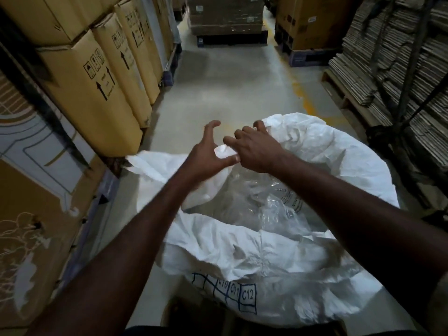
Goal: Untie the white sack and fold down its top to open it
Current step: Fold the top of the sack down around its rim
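The white woven sack [266, 253] stands on the floor in front of me, its mouth wide apart. Crumpled clear plastic [261, 202] shows inside it. The near rim is rolled over, with a blue printed grid reading C10, C11, C12. My left hand [206, 154] hovers at the sack's far rim, fingers spread and curled, its thumb touching a bunched bit of white fabric. My right hand [254, 146] lies over the far rim with fingers hooked into the fabric edge. No tie or string is visible.
Tall brown cardboard boxes [97, 88] line the left side of a grey concrete aisle [230, 81]. Stacks of flattened cardboard on a wooden pallet [388, 69] fill the right. More palletised boxes [228, 18] stand at the aisle's far end.
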